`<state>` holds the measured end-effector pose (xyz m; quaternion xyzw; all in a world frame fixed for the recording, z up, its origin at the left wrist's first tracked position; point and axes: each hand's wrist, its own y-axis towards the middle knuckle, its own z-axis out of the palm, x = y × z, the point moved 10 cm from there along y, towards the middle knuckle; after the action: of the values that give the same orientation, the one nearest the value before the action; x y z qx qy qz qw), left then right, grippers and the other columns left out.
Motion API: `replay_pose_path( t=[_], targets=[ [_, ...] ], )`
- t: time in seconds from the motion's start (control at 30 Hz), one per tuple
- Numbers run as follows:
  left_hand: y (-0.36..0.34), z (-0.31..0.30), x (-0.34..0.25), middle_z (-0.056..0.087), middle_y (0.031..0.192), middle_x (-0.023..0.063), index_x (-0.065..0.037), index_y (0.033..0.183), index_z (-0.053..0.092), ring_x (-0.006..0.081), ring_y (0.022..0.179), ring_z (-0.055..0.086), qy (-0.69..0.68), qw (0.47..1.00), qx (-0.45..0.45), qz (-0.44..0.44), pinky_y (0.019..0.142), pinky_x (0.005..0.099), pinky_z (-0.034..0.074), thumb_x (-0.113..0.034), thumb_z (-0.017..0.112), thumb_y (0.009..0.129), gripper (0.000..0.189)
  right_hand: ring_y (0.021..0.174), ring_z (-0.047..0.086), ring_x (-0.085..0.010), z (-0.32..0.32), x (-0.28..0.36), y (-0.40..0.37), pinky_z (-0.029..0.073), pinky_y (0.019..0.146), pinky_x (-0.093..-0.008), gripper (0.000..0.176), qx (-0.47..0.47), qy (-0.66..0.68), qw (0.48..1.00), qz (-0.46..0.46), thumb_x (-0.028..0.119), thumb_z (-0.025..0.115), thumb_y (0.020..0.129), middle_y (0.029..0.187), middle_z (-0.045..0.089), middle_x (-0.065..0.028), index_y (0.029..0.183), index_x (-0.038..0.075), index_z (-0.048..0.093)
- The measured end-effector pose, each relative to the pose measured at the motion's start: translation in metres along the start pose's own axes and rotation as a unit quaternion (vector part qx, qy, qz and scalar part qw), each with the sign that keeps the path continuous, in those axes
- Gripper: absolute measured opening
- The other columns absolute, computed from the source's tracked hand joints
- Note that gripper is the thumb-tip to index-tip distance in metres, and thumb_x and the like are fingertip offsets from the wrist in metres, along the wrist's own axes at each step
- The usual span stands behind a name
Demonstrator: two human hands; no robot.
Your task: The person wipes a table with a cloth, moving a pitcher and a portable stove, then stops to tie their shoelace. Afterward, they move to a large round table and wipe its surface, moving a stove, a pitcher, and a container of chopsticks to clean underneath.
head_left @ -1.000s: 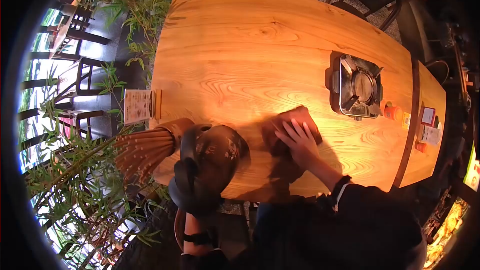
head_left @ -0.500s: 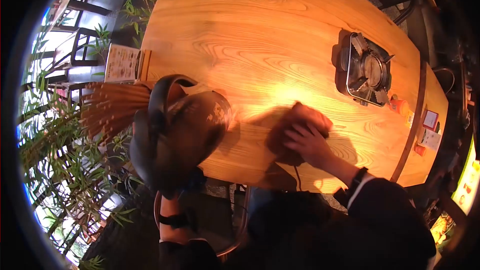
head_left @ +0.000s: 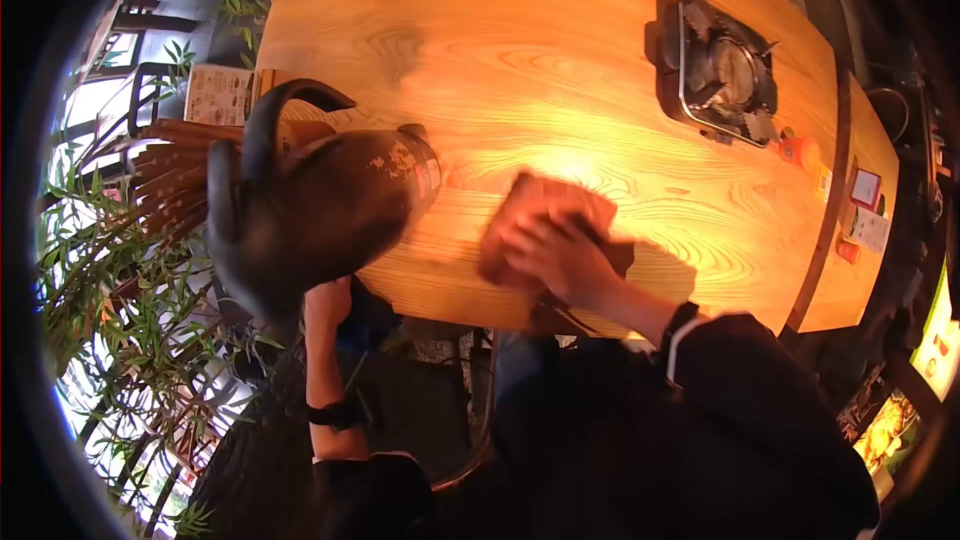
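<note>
My right hand (head_left: 560, 255) presses flat on a folded reddish-brown cloth (head_left: 535, 202) lying on the wooden table (head_left: 480, 70), its fingers spread somewhat over the cloth. A dark strap or cord shows beside the cloth. My left hand (head_left: 328, 302) is low at the left, near the table's edge and beside something dark blue. A large dark horned object (head_left: 330, 205) hangs in front and hides most of its fingers, so what they hold is not visible.
On the table's far right are a portable gas stove (head_left: 730, 75), an orange bottle (head_left: 797, 150) and small cards (head_left: 868, 190). A menu card (head_left: 217, 93) and a bundle of brown sticks (head_left: 175, 175) are at the left. Bamboo leaves and a chair lie beyond the edge.
My right hand and the cloth have moved left across the table. My left hand is more visible and higher in view. The whole view has shifted, with the stove now higher.
</note>
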<state>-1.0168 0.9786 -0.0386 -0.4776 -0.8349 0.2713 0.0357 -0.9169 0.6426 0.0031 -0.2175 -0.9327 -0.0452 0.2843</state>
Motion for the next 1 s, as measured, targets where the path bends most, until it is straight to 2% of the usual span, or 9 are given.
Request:
replay_pose_path(
  t=[0.1, 0.23, 0.3, 0.4, 0.5, 0.63, 0.77, 0.9, 1.0],
  targets=[
    [-0.027, 0.002, 0.024, 0.059, 0.122, 0.0275, -0.003, 0.132, 0.051, 0.0476, 0.115, 0.053, -0.066, 0.982, 0.022, -0.178, 0.095, 0.0507, 0.043, -0.031, 0.051, 0.094, 0.047, 0.139, 0.038, -0.0226, 0.003, 0.018, -0.046, 0.028, 0.114, -0.0489, 0.03, 0.019, -0.019, 0.999, -0.021, 0.02, 0.054, 0.085, 0.144, 0.047, -0.0033, 0.113, 0.015, 0.063],
    [-0.08, -0.021, 0.026, 0.06, 0.115, 0.0314, 0.007, 0.128, 0.047, 0.0492, 0.113, 0.053, -0.135, 0.975, -0.08, -0.156, 0.093, 0.0513, 0.043, -0.031, 0.053, 0.093, 0.052, 0.141, 0.035, -0.0253, -0.017, -0.016, 0.009, 0.022, 0.118, -0.052, 0.028, -0.02, -0.047, 0.999, 0.007, 0.015, 0.059, 0.081, 0.148, 0.044, -0.0031, 0.108, 0.011, 0.064],
    [-0.107, -0.017, 0.025, 0.064, 0.11, 0.0258, 0.008, 0.126, 0.047, 0.0416, 0.103, 0.062, -0.132, 0.972, -0.059, -0.186, 0.089, 0.045, 0.048, -0.023, 0.053, 0.095, 0.045, 0.139, 0.036, -0.0304, -0.046, -0.042, 0.066, 0.023, 0.116, -0.0541, 0.028, -0.107, -0.027, 0.993, 0.031, 0.006, 0.061, 0.078, 0.14, 0.05, -0.0109, 0.106, 0.004, 0.058],
    [-0.131, 0.003, -0.014, 0.064, 0.101, 0.0069, 0.004, 0.122, 0.054, 0.0131, 0.092, 0.06, -0.417, 0.902, -0.017, -0.115, 0.083, 0.0256, 0.047, -0.01, 0.055, 0.097, 0.029, 0.138, 0.039, -0.0299, -0.053, -0.047, 0.089, 0.024, 0.116, -0.0523, 0.029, -0.16, 0.003, 0.986, 0.053, 0.002, 0.058, 0.078, 0.134, 0.056, -0.0114, 0.107, 0.003, 0.06],
    [-0.123, -0.016, -0.057, 0.065, 0.103, 0.0055, 0.002, 0.118, 0.059, 0.0122, 0.096, 0.058, -0.527, 0.849, 0.004, -0.037, 0.087, 0.0264, 0.046, -0.011, 0.058, 0.096, 0.025, 0.139, 0.039, -0.0289, -0.035, -0.013, 0.005, 0.026, 0.115, -0.0552, 0.03, -0.123, 0.078, 0.988, -0.055, 0.0, 0.058, 0.077, 0.138, 0.054, -0.011, 0.106, 0.003, 0.063],
    [-0.077, -0.026, -0.018, 0.066, 0.106, 0.0058, -0.001, 0.118, 0.061, 0.0122, 0.098, 0.06, -0.61, 0.785, -0.075, -0.079, 0.088, 0.0252, 0.046, -0.012, 0.062, 0.095, 0.025, 0.132, 0.05, -0.0315, -0.037, -0.03, -0.129, 0.036, 0.109, -0.0572, 0.025, -0.113, 0.011, 0.993, 0.044, -0.005, 0.057, 0.075, 0.133, 0.06, -0.01, 0.096, 0.006, 0.063],
    [-0.028, -0.011, 0.004, 0.065, 0.105, 0.0056, -0.001, 0.115, 0.061, 0.0115, 0.099, 0.06, -0.673, 0.727, -0.113, -0.081, 0.087, 0.0265, 0.047, -0.014, 0.064, 0.093, 0.026, 0.139, 0.04, -0.0342, -0.049, -0.097, -0.241, 0.027, 0.114, -0.0565, 0.035, -0.048, -0.047, 0.966, 0.248, -0.006, 0.054, 0.075, 0.139, 0.054, -0.0134, 0.107, 0.006, 0.059],
    [0.009, 0.0, 0.043, 0.063, 0.113, 0.0116, 0.003, 0.119, 0.058, 0.018, 0.102, 0.059, -0.493, 0.837, -0.215, -0.101, 0.089, 0.0301, 0.049, -0.017, 0.07, 0.09, 0.038, 0.141, 0.033, -0.0403, -0.068, -0.142, -0.349, 0.02, 0.116, -0.0547, 0.053, -0.29, -0.061, 0.869, 0.396, -0.003, 0.049, 0.072, 0.144, 0.048, -0.0169, 0.124, 0.004, 0.053],
    [0.003, 0.013, 0.027, 0.055, 0.129, 0.016, 0.006, 0.14, 0.04, 0.0211, 0.113, 0.055, -0.569, 0.802, -0.162, -0.082, 0.099, 0.0336, 0.045, -0.02, 0.068, 0.092, 0.062, 0.142, 0.031, -0.0396, -0.06, -0.143, -0.38, 0.021, 0.115, -0.0554, 0.059, -0.346, -0.11, 0.802, 0.474, 0.009, 0.051, 0.077, 0.15, 0.04, -0.015, 0.135, 0.003, 0.049]
  ],
)
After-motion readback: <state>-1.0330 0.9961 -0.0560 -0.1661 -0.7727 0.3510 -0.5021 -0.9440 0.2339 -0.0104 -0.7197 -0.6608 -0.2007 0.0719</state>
